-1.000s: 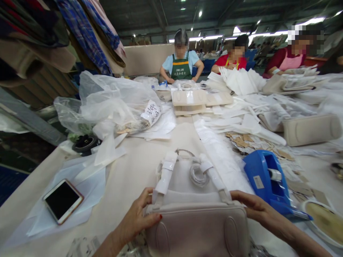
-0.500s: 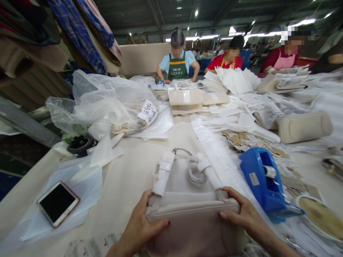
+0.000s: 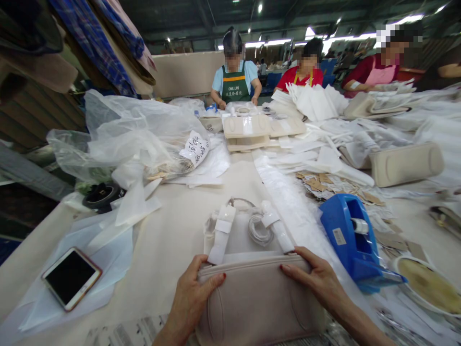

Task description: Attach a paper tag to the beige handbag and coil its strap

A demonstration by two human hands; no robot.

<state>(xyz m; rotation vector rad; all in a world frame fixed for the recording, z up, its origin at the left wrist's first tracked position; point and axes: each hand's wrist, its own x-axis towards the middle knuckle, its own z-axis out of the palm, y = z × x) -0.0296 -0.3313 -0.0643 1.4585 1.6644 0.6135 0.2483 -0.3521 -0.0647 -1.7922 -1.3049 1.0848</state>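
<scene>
A beige handbag (image 3: pixel 257 300) lies at the near edge of the table, its base turned toward me. My left hand (image 3: pixel 194 290) grips its left upper corner, thumb on the base and fingers over the far edge. At the right upper corner my right hand (image 3: pixel 317 278) holds it the same way. Beyond the base, the bag's handle (image 3: pixel 222 230) is wrapped in white padding, and so is the other side's strap (image 3: pixel 275 226). Between them a coiled cord in clear wrap (image 3: pixel 260 229) rests on the bag.
A phone (image 3: pixel 72 278) lies on white paper at left. Plastic bags (image 3: pixel 137 134) sit behind it. To the right stand a blue tape dispenser (image 3: pixel 347 240) and a round tub (image 3: pixel 428 283). More beige bags (image 3: pixel 406 163) and white wrapping are piled farther back; several people work across the table.
The bag has tipped so more of its base faces me, its upper edge slightly higher. My right thumb has shifted left and up along it. The view has moved slightly.
</scene>
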